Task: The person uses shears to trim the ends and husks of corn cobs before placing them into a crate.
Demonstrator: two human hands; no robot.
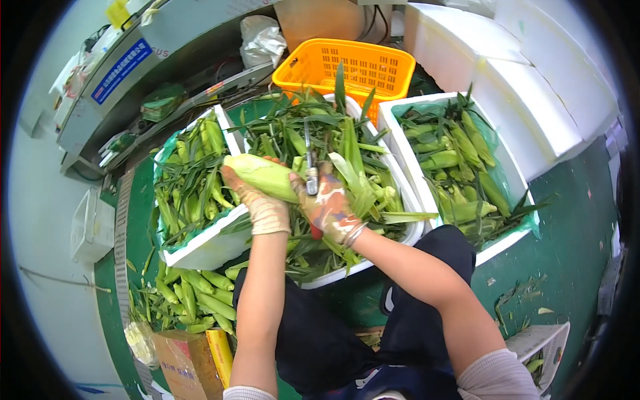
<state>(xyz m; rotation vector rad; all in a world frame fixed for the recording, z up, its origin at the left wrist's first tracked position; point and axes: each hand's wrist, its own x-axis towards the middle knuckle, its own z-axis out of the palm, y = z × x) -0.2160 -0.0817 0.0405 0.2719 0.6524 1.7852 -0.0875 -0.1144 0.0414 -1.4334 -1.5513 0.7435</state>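
My left hand (pixel 261 207), in a stained glove, is closed around a pale green ear of corn (pixel 260 175) with its husk trimmed smooth. Gripped in my gloved right hand (pixel 328 208) is a narrow metal tool (pixel 311 167), pointing away from me; a bit of red shows below that hand, perhaps its handle. The fingers of my right hand touch or nearly touch the right end of the ear. Both hands are above a white tub (pixel 415 213) heaped with loose husks and leaves (pixel 293 123).
Left and right stand white foam boxes (pixel 203 247) (pixel 513 243) of unhusked corn, lined with green plastic. Behind the tub is an orange basket (pixel 343 57). More ears (pixel 193 297) lie on the green floor beside a cardboard box (pixel 187 367). Large white foam boxes (pixel 527 107) stand at the far right.
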